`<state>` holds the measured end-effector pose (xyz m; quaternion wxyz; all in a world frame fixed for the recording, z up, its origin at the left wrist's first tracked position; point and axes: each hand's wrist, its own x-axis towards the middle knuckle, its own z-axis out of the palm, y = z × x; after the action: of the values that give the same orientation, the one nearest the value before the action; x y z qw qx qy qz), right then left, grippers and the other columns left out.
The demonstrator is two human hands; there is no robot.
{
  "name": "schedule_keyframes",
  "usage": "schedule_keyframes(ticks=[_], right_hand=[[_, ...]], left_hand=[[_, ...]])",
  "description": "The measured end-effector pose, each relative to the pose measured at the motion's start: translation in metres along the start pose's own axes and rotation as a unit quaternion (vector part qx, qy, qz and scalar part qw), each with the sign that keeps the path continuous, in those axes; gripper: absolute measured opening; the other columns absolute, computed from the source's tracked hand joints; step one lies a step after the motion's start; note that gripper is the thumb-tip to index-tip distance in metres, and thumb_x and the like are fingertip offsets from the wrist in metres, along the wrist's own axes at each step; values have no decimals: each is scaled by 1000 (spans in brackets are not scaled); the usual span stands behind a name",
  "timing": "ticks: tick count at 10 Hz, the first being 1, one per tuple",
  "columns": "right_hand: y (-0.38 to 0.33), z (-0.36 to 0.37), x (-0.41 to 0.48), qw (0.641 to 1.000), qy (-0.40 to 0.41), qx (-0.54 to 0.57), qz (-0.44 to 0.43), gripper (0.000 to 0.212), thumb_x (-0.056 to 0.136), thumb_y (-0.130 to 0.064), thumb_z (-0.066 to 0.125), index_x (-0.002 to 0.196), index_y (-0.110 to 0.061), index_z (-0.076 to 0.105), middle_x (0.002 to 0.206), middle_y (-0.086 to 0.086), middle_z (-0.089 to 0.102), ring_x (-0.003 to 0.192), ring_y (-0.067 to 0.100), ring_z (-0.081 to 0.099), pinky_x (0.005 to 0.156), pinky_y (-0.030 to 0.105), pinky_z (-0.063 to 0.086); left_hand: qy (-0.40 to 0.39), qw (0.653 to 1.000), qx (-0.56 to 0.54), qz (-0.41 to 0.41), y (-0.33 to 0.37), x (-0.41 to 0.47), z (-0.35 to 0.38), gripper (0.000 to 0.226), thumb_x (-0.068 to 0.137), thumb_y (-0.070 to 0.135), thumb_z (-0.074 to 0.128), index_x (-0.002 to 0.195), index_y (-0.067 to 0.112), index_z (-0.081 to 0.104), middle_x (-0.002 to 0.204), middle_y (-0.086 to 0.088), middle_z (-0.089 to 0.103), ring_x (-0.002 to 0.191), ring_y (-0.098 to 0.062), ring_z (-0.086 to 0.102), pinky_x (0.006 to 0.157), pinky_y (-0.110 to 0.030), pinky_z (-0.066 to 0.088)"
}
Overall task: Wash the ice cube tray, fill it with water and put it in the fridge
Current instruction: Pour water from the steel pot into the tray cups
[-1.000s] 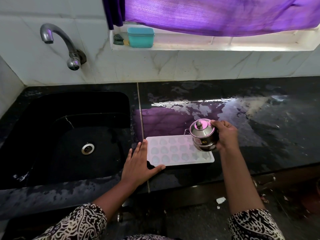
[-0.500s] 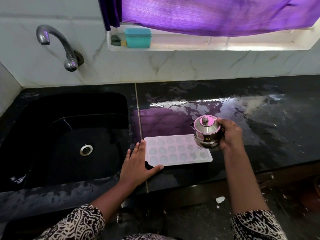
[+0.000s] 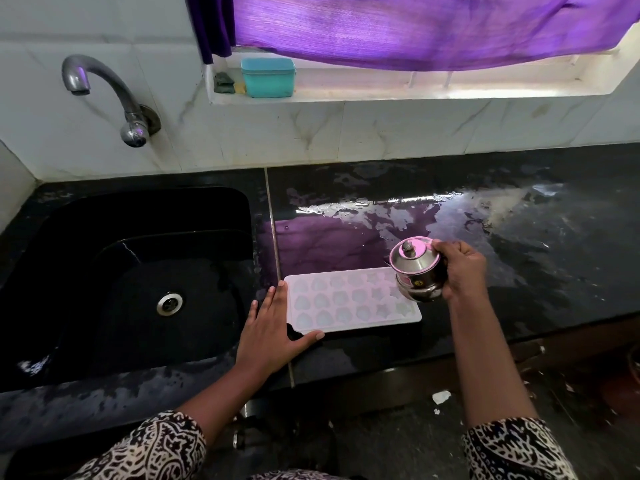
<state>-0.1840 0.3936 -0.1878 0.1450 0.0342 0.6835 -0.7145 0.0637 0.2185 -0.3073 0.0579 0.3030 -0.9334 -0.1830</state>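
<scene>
The tray lies long-axis left-right; the flat, open left hand steadies its left end, the right hand grips a pot over its right end.

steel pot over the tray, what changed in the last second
The steel pot, gripped by the right hand, drifted slightly right toward the right end of the ice cube tray and looks a bit less tipped. Nothing was taken hold of or let go. The left hand still lies flat against the tray's left end, and the tray has not shifted on the counter.
</scene>
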Motion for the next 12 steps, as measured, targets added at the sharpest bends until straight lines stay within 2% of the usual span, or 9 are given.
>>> schedule_keyframes(ticks=[2, 4, 6, 12], right_hand=[[-2, 0, 0, 1000, 8, -9, 2, 28, 81, -10, 67, 61, -17, 49, 69, 1, 62, 71, 16, 60, 63, 29, 49], [-2, 0, 0, 1000, 10, -18, 4, 28, 81, -8, 67, 61, -17, 48, 69, 3, 59, 73, 19, 56, 73, 37, 51], [-1, 1, 1, 1000, 13, -18, 7, 28, 80, -9, 67, 61, -18, 49, 69, 2, 60, 73, 18, 57, 68, 33, 50], [-1, 2, 1, 999, 18, -26, 9, 27, 80, -10, 68, 62, -17, 49, 72, 2, 62, 77, 19, 59, 66, 32, 50]], left_hand=[[1, 1000, -3, 0, 1, 1, 0, 124, 65, 97, 20, 157, 17, -3, 165, 3, 5, 151, -11, 1, 121, -37, -1], [6, 1000, -7, 0, 0, 1, 1, 125, 64, 98, 19, 157, 17, -1, 165, 3, 8, 151, -11, 3, 122, -38, 1], [11, 1000, -11, 2, -2, 2, 3, 126, 64, 99, 19, 157, 16, 1, 165, 2, 10, 151, -12, 5, 122, -39, 2], [14, 1000, -7, 4, -4, 2, 6, 125, 65, 99, 19, 157, 17, 1, 165, 2, 10, 151, -12, 6, 122, -39, 3]])
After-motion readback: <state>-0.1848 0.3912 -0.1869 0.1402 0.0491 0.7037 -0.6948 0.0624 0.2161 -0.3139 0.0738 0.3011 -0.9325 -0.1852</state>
